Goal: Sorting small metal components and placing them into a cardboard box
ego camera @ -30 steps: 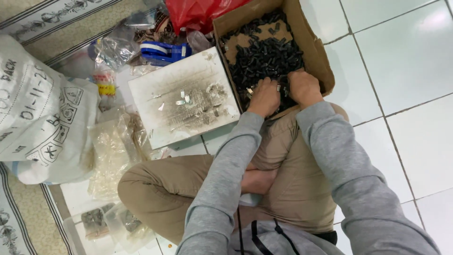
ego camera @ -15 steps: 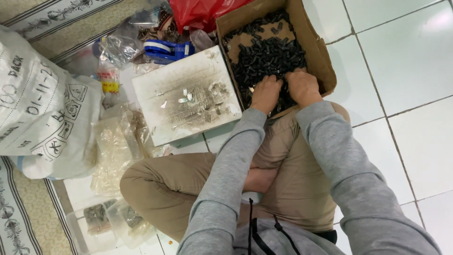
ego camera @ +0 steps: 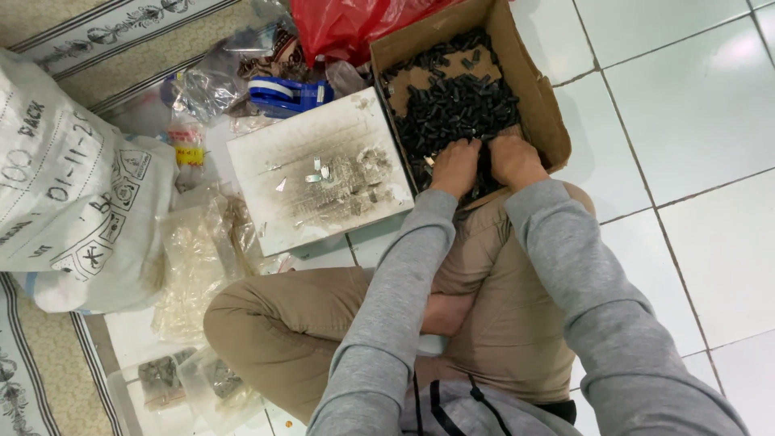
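Note:
I sit cross-legged on a tiled floor with a brown cardboard box [ego camera: 545,105] in front of my knees. It holds a heap of small black plastic pieces [ego camera: 456,105]. My left hand [ego camera: 454,167] and my right hand [ego camera: 513,160] are side by side, both pushed into the near end of the heap. The fingers are buried among the pieces, so what they grip is hidden. Grey sleeves cover both arms.
A dirty white board [ego camera: 323,173] with several small metal bits lies left of the box. Further left are clear plastic bags [ego camera: 194,266], a large white sack [ego camera: 73,194], a blue tape dispenser [ego camera: 286,93] and a red bag [ego camera: 347,24]. Patterned carpet edges the far left.
Both hands stay in the black pieces at the box's near end, shifting only slightly. The view has drifted a little.

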